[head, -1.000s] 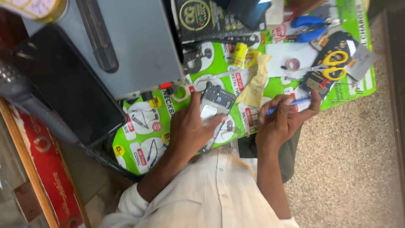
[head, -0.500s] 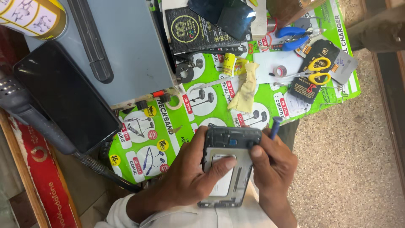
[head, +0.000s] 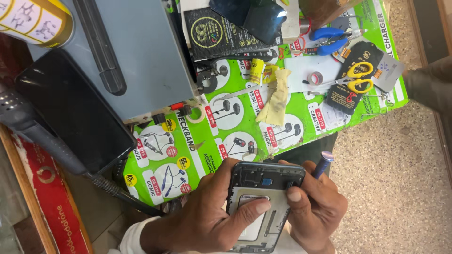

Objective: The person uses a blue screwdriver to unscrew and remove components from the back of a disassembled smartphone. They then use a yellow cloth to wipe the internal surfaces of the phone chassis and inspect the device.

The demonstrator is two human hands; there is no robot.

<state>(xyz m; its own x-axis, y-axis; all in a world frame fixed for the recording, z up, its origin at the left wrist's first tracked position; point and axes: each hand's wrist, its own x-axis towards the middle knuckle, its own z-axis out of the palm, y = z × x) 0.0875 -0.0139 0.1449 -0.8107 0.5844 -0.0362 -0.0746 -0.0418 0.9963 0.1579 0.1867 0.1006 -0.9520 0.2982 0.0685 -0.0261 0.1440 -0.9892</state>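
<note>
Green printed mat (head: 188, 155) covers the worktable, with speckled floor (head: 391, 188) to its right. At the near edge, the left hand (head: 207, 221) grips an opened phone frame (head: 261, 202) from its left side, fingers wrapped behind it and the thumb lying across its pale inner plate. The right hand (head: 315, 207) closes on the frame's right edge, forefinger pressed near the top corner, while also holding a blue-handled tool (head: 322, 163) whose handle sticks up past the knuckles. Farther off on the mat lie a yellow cloth (head: 275, 99), yellow-handled scissors (head: 353, 77), blue pliers (head: 332, 40) and a small roll of tape (head: 315, 77). At far left sit a grey box (head: 141, 56) and a black tablet (head: 70, 113).
</note>
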